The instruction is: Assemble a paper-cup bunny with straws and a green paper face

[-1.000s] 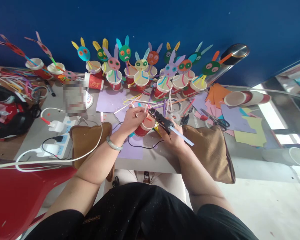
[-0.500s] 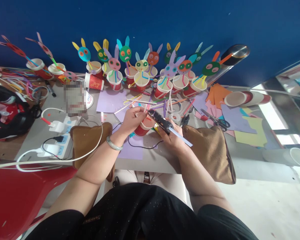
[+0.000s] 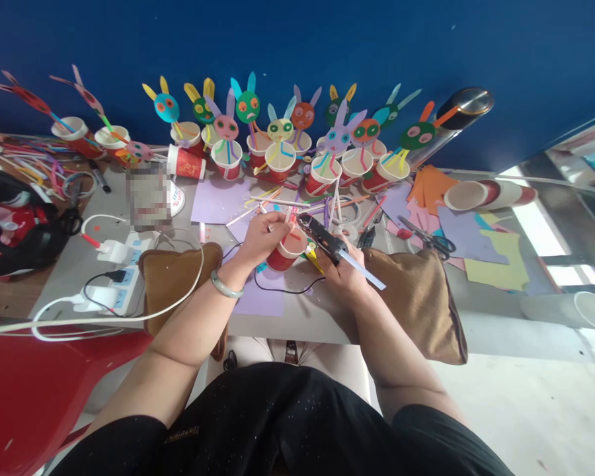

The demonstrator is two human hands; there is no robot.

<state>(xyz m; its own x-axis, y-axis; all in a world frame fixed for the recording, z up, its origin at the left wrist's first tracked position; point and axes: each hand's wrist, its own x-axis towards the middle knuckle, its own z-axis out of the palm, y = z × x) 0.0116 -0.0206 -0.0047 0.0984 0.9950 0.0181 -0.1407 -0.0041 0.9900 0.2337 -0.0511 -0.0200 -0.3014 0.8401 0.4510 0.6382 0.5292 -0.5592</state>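
Note:
My left hand (image 3: 269, 239) pinches a small pink piece (image 3: 292, 215) above the far rim of a red paper cup (image 3: 286, 254). Wrapped round a black glue gun (image 3: 322, 237) is my right hand (image 3: 346, 270); a pale glue stick (image 3: 361, 268) sticks out of its back end. The gun's nozzle points left, close to the pink piece; whether they touch cannot be made out. Under the cup lies a purple sheet (image 3: 262, 301). A thin black cord (image 3: 287, 291) curves in front of the cup.
Behind stand several cups with paper rabbit heads (image 3: 280, 158). A power strip (image 3: 127, 287) and a brown cushion (image 3: 178, 284) lie left; another cushion (image 3: 416, 297), scissors (image 3: 429, 239) and coloured paper (image 3: 490, 264) lie right. Straws and tape rolls are scattered beyond my hands.
The glue gun and my right hand have shifted slightly right. My left hand has barely moved and keeps its pinch near the cup.

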